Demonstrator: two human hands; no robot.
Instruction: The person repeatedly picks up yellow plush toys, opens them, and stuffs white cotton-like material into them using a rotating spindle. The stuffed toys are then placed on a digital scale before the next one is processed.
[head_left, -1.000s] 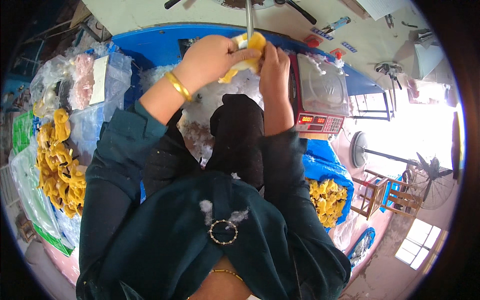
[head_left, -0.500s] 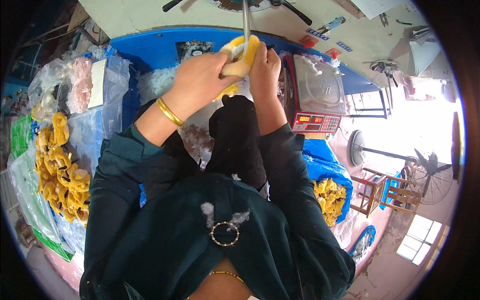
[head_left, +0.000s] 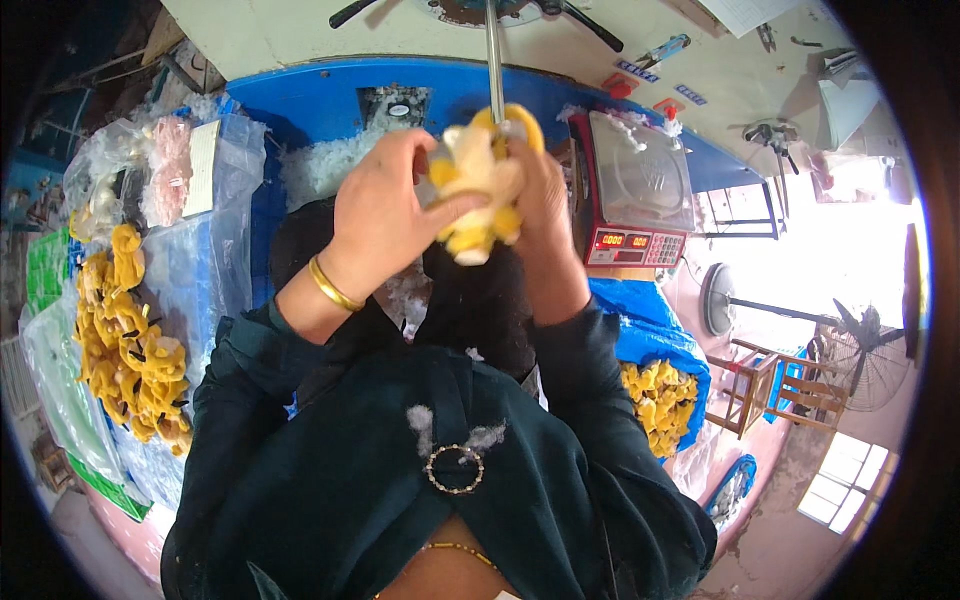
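Observation:
A small yellow and cream plush toy [head_left: 480, 175] hangs between my hands, by the lower end of a thin metal tube [head_left: 494, 60]. From the right, my right hand [head_left: 543, 195] is closed on the toy's upper part beside the tube; its fingertips are partly hidden. My left hand [head_left: 385, 195], a gold bangle at its wrist, grips the toy from the left. Its thumb lies across the front of the plush, and the other fingers are curled. Whether the tube's tip is inside the toy cannot be made out.
A heap of yellow plush pieces [head_left: 130, 350] lies at left, beside plastic bags. More fill a blue bag [head_left: 660, 405] at right. A red scale [head_left: 640, 190] stands right of my hands. White stuffing [head_left: 325, 165] lies in the blue tray. A fan [head_left: 855, 345] stands far right.
The toy has come down a little along the tube and turned, so its cream front and lower parts now show. Both hands have moved down with it, and my left hand's grip has shifted.

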